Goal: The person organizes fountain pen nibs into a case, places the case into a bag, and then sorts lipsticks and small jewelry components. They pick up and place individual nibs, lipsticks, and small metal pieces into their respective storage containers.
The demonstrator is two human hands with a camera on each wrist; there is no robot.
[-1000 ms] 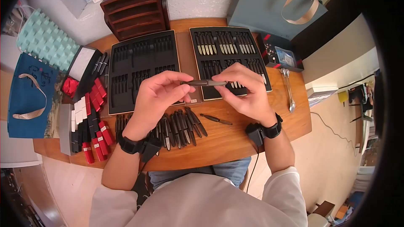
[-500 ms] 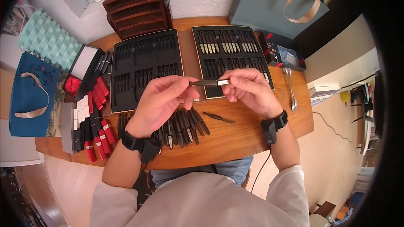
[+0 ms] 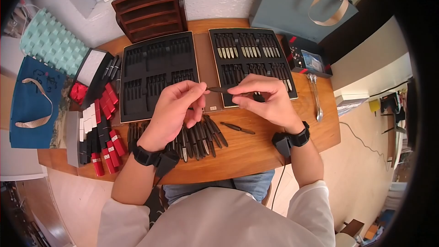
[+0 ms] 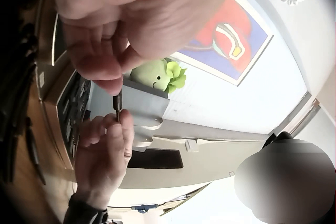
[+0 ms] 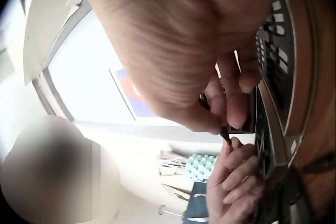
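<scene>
A slim dark pen-like piece (image 3: 219, 89) is held level between both hands above the table. The left hand (image 3: 171, 112) pinches its left tip between thumb and forefinger. The right hand (image 3: 270, 100) pinches the other end, and its fingers cover much of that part. In the left wrist view the piece (image 4: 117, 100) spans from one hand to the other. Similar dark pieces (image 3: 196, 139) lie in a row beside the left forearm, and a single one (image 3: 238, 128) lies apart. Behind the hands are two black trays, the left (image 3: 132, 71) and the right (image 3: 241, 66), both with slots holding pieces.
Red boxes (image 3: 107, 100), white boxes (image 3: 89, 117) and a blue bag (image 3: 34, 105) stand on the left. A wooden shelf (image 3: 148, 11) and a grey bag (image 3: 292, 4) are at the back. Metal spoons (image 3: 315, 98) and a small black box (image 3: 304, 57) lie on the right.
The right hand first moved off to the right, baring a light section of the piece, then came back left and now covers that part. The left hand keeps its pinch.
</scene>
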